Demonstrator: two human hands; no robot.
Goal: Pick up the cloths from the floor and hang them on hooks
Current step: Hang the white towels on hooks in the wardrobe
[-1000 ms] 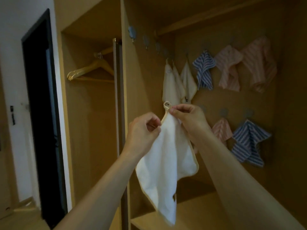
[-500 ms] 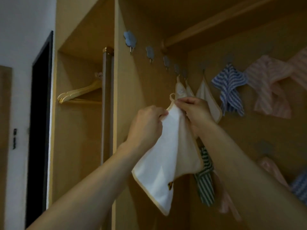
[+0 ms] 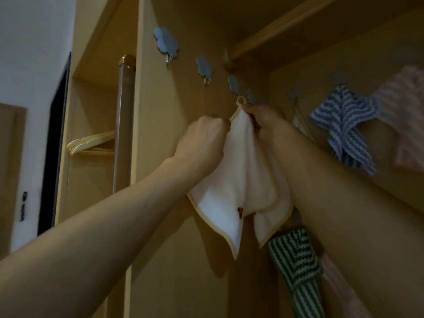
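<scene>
Cloth (image 3: 231, 180) raised since 1 s ago; loop (image 3: 240, 101) now beside hook (image 3: 233, 84), pinched by left hand (image 3: 202, 138) and right hand (image 3: 267, 120); hanging imminent.

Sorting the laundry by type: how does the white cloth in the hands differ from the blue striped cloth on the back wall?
The white cloth is plain with a tan border and a small dark motif; the blue striped cloth has wavy blue and white stripes. The white cloth is pinched near its top by the left hand and right hand, its loop raised beside a hook; the blue striped cloth hangs untouched. Both drape from one corner.
</scene>
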